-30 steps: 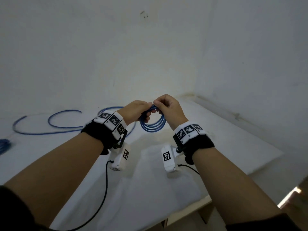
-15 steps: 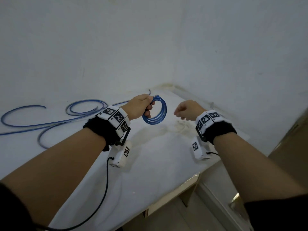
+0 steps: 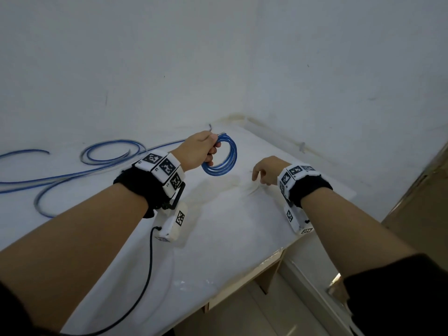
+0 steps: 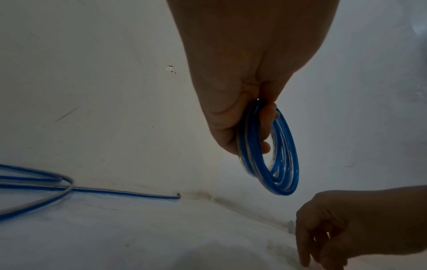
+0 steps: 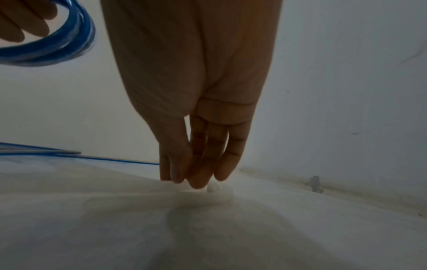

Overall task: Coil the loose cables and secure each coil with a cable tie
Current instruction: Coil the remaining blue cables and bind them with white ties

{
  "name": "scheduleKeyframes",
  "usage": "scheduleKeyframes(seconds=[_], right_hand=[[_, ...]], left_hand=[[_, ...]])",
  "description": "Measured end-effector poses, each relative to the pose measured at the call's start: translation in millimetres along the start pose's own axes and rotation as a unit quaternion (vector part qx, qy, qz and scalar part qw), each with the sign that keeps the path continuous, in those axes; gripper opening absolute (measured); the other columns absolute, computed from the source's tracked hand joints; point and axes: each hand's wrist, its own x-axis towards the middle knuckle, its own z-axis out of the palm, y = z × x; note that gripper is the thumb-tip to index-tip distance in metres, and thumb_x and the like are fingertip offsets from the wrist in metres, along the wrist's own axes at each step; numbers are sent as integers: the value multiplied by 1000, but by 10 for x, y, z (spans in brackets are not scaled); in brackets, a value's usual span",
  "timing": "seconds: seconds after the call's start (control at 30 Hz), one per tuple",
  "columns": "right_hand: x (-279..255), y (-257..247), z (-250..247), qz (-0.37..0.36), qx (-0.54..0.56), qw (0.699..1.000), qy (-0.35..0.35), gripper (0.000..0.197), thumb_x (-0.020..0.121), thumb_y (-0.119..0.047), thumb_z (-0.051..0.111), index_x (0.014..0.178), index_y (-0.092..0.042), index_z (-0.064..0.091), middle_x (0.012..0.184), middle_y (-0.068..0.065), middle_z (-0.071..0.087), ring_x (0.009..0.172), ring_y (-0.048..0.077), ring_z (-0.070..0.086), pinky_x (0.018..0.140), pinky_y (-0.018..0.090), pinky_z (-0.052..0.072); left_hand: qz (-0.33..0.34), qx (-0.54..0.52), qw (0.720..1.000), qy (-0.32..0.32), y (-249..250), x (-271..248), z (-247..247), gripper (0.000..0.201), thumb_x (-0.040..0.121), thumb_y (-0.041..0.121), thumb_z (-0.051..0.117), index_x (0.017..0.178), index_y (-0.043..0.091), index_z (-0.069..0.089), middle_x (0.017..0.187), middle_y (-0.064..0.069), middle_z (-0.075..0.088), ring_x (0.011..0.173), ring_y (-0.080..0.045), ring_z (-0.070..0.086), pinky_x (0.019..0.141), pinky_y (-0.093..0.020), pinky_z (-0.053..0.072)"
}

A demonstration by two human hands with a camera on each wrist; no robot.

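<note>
Holding blue coil [image 3: 221, 155] upright in the air above the white table [image 3: 218, 226], several turns stacked tight, nothing visibly binding them. Gripping it with left hand [image 3: 197, 152], fingers [image 4: 265, 127] curling through the ring, thumb side clamping the outer edge.

Reaching down with right hand [image 3: 265, 169], just right of the coil and apart from it. Fingers [image 5: 203, 164] hanging nearly straight and bunched together, tips touching or almost touching the tabletop beside a small white lump [image 5: 213, 187]; too blurred to identify, and not closing on anything.

Lying further left: loose blue cable [image 3: 97, 163], sprawling in open loops across the table, one end [image 4: 177, 195] stopping near the back wall [image 3: 169, 57]. Well apart from both hands.

Sitting in a room corner: back wall running along the far table edge, side wall [image 3: 363, 81] closing the right edge. Near table edge [image 3: 242, 282] cutting diagonally below the forearms, with floor [image 3: 266, 316] showing beyond it. Bare tabletop lying between the hands and the near edge; tightest room at the far right corner.

Trailing a black cord [image 3: 148, 263] from the left wrist unit across the near table area.
</note>
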Motion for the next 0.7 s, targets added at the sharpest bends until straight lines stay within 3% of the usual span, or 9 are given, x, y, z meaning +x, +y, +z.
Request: scheduleKeyframes(seconds=[0.07,0.23,0.47,0.63,0.7], right_hand=[[48,-29,-7,-3,-26,1000,-5,22,85,1,58,102,-8,69,107,12,66,84,19,57,70,23,44],[97,-33,-38,-11,-21,1000,-1,13,84,-2,61,92,-4,71,98,14,71,76,16,57,77,27,49],[75,-65,50,-9,-15,1000,-5,18,83,-5,65,100,-6,71,110,10,67,103,25,61,79,24,43],[71,-109,56,-4,-21,1000,-12,19,83,-7,66,101,-6,71,108,11,68,102,25,62,77,21,43],[63,-117,36,-1,3,1000,5,18,84,-6,65,100,-3,70,101,12,69,91,23,63,72,21,44]], left_hand=[[-2,0,1000,2,-1,-6,-33,32,102,17,28,75,13,44,66,0,34,46,-8,34,53,-21,40],[2,5,1000,9,-11,-29,-141,32,102,17,28,75,13,44,66,-1,36,48,-9,34,52,-19,40],[-3,-1,1000,23,-33,-113,-256,31,102,16,28,75,12,44,66,-1,36,53,-13,33,55,-22,40],[2,1,1000,31,-57,-174,-347,31,101,16,29,75,13,45,66,-1,37,50,-10,35,55,-23,40],[2,-1,999,35,-72,-191,-394,32,101,17,29,75,13,46,66,0,38,45,-7,36,56,-24,40]])
